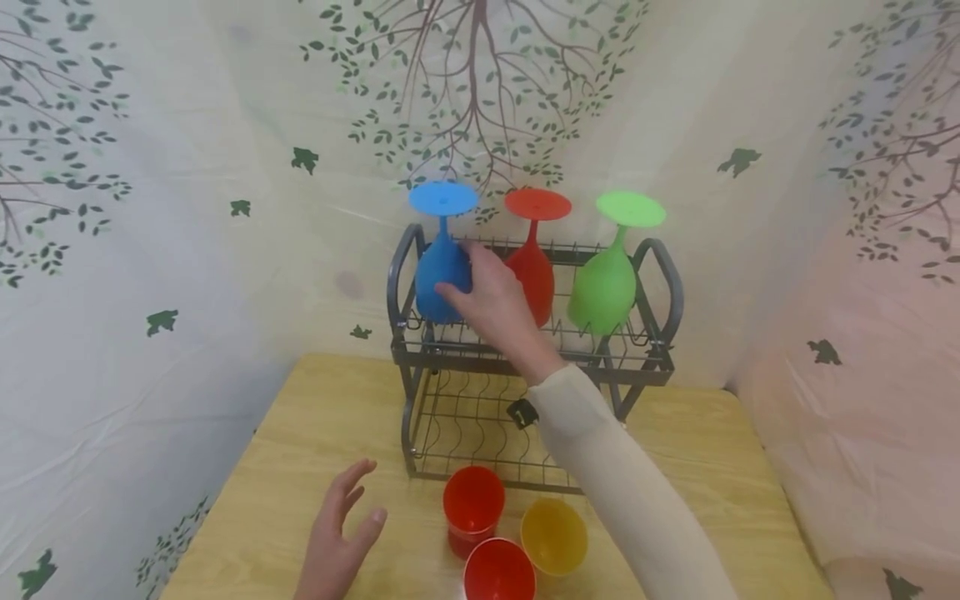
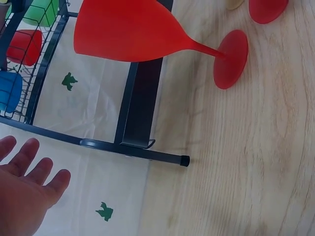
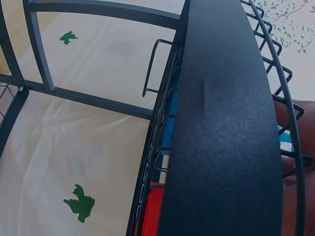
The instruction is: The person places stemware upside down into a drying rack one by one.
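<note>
A pale wood-grain counter carries a dark metal two-tier rack. At the left end of its upper tier, a plastic-looking blue goblet stands inverted, mouth down and round foot up, its long axis near vertical; a matching red goblet and light-green goblet are inverted beside it. Before the rack, two upright red goblets and a yellow goblet face mouth up. The right grip grasps the blue bowl; the left grip, released, hangs with fingers loosely bent.
</note>
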